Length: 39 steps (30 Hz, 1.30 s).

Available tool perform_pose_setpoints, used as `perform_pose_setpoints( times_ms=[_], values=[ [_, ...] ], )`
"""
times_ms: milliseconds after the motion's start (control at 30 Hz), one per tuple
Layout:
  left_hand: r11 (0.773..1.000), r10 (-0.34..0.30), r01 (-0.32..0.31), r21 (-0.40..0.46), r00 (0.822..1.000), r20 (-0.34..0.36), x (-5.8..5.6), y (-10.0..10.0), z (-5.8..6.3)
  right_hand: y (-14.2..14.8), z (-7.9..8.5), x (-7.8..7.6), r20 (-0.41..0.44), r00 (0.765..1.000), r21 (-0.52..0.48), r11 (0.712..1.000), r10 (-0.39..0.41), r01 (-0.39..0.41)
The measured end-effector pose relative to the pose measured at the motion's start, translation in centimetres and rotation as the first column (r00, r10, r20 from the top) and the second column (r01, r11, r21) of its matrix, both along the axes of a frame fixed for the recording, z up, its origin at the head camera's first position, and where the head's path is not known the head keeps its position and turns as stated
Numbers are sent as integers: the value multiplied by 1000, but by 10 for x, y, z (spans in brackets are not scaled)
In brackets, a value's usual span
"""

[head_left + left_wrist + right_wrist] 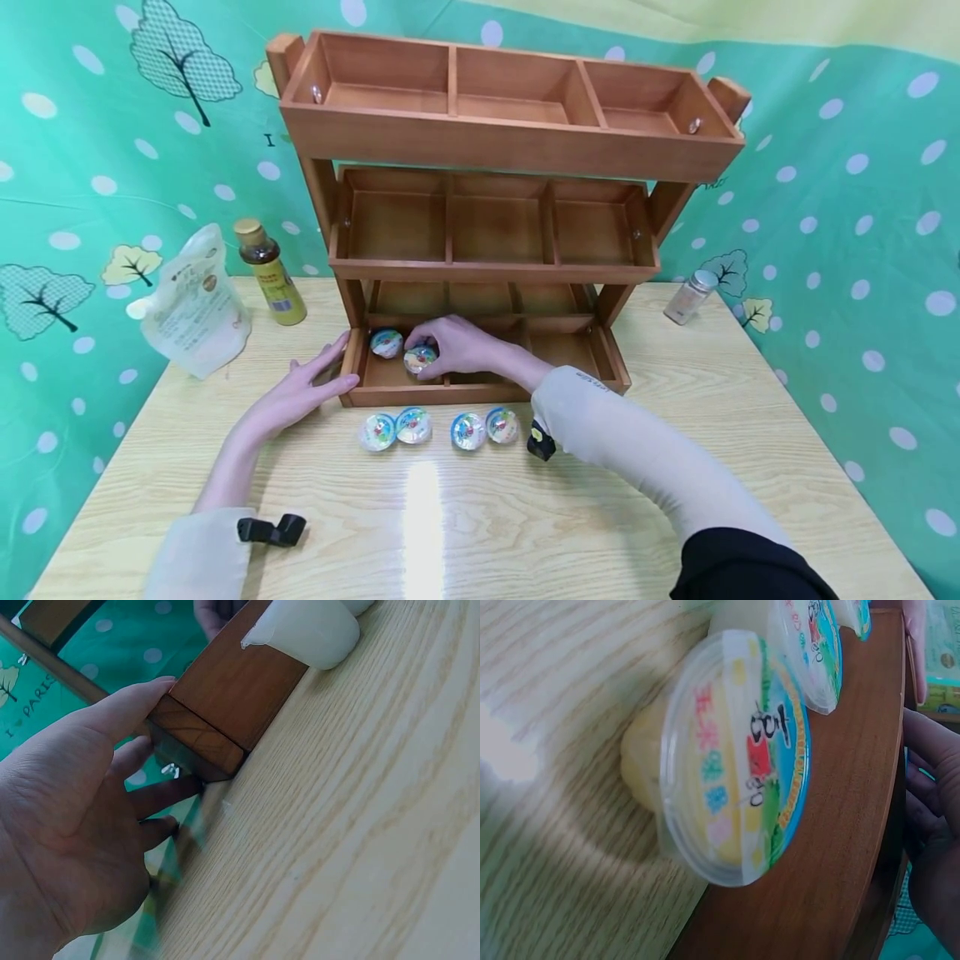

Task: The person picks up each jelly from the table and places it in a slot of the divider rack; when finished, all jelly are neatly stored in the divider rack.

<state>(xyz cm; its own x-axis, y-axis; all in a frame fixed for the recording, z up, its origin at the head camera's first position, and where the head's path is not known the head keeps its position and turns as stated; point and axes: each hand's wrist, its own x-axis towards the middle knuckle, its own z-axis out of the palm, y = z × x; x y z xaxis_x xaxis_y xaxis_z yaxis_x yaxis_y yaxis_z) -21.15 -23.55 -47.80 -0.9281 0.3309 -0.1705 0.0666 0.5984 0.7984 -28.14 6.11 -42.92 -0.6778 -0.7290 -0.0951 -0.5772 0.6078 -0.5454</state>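
Inside the left compartment of the bottom tray, my right hand (459, 346) pinches a jelly cup (420, 360) with a printed lid. Another jelly cup (386, 343) sits to its left in the same compartment. My left hand (300, 390) rests its fairly straight fingers against the left end of the wooden bottom tray (480, 394); the left wrist view shows the thumb at the tray's corner (199, 739). On the table in front stand two pairs of jelly cups, including a clear one (377, 432) and a yellowish one (735, 757). In the right wrist view, the held cup is hidden.
The three-tier wooden rack (510, 142) rises above the bottom tray, each tier divided into compartments. At the left stand a white pouch (198, 308) and a brown-capped bottle (273, 279). A small shaker jar (690, 297) stands at the right. Patterned green cloth (832, 217) hangs behind.
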Motion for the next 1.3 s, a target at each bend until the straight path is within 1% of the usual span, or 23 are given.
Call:
perform_pose_setpoints(
  times_ms=[367, 633, 933, 1133, 1300],
  values=[
    [1000, 3, -3, -18, 1000, 2, 0, 0, -1, -2, -1, 2, -67, 997, 67, 997, 42, -38],
    [1000, 4, -4, -1, 1000, 18, 1, 0, -1, -1, -3, 2, -99, 993, 70, 996, 63, -56],
    [1000, 4, -4, -2, 1000, 11, 0, 1, -3, 1, -5, 3, -131, 989, 83, 995, 65, -55],
    [1000, 10, -10, 4, 1000, 12, 1, 1, -2, 5, -3, 5, -91, 995, 30, 999, 47, -45],
    [1000, 15, -15, 0, 1000, 22, 1, 0, -1, 12, -3, 10, -45, 999, -62, 998, 0, -3]
  ],
)
